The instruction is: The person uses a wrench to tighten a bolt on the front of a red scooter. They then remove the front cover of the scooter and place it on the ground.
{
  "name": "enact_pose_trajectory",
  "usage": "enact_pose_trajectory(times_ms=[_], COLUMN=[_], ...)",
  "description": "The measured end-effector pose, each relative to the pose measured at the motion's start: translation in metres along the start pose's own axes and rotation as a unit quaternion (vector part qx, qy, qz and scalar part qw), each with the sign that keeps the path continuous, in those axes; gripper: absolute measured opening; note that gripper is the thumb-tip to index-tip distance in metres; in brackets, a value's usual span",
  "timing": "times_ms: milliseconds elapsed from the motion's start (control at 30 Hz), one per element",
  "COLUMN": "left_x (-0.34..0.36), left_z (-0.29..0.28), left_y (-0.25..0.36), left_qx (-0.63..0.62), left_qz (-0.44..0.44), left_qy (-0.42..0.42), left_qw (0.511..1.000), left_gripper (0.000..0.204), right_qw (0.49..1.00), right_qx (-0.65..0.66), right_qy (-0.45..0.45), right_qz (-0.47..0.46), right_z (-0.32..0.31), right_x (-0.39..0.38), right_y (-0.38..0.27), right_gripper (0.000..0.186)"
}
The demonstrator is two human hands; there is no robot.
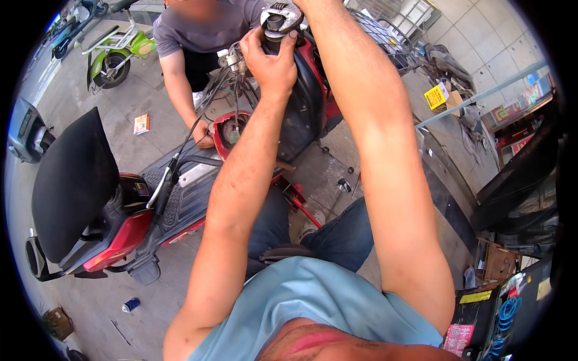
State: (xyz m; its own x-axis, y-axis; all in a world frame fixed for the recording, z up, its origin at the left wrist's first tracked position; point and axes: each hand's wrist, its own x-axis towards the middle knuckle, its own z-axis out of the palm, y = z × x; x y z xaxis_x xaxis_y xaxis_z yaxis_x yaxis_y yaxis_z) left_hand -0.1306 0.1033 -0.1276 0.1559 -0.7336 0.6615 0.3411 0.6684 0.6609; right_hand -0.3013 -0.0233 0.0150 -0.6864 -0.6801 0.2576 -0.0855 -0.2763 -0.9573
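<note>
My left hand (274,69) is raised near the top edge, its thumb and fingers wrapped round a black cylindrical part (275,25). A silver wrench-like tool head (288,13) lies around the upper end of that part. Beside it, my right hand (308,3) is mostly cut off by the frame's top edge, so its fingers are hidden. Below both hands stands a red and black scooter (301,114). Loose cables (224,81) and an opened red panel (224,141) show at its middle. A co-worker's hand (205,135) touches this panel.
The co-worker (171,42) crouches across the scooter, which has a ribbed footboard (186,195) and a black front screen (75,186). Small parts (344,185) lie on the paving, with an orange box (141,124) and a blue can (130,305). A green scooter (114,57) stands behind.
</note>
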Motion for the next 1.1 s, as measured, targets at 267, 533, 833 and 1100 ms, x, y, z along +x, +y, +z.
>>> enact_pose_trajectory(times_ms=[267,533,833,1100], left_x=[-0.003,0.001,-0.001,0.013], left_z=[0.008,0.000,0.002,-0.035], left_y=[0.004,-0.001,-0.002,0.003], left_qx=[-0.018,-0.019,-0.026,-0.029], left_qz=[0.014,0.013,-0.018,0.033], left_qy=[0.010,0.017,-0.002,0.130], left_qw=[1.000,1.000,1.000,0.991], left_gripper=[0.051,0.050,0.055,0.046], right_qw=[0.967,0.938,0.885,0.665], right_qx=[0.159,0.274,-0.128,-0.394], right_qy=[0.199,0.154,0.102,0.068], right_qz=[-0.015,-0.146,-0.436,-0.631], right_z=[-0.055,-0.070,-0.030,-0.013], right_x=[-0.090,-0.261,-0.362,-0.344], right_y=[-0.045,-0.036,0.019,-0.013], right_gripper=[0.021,0.024,0.038,0.023])
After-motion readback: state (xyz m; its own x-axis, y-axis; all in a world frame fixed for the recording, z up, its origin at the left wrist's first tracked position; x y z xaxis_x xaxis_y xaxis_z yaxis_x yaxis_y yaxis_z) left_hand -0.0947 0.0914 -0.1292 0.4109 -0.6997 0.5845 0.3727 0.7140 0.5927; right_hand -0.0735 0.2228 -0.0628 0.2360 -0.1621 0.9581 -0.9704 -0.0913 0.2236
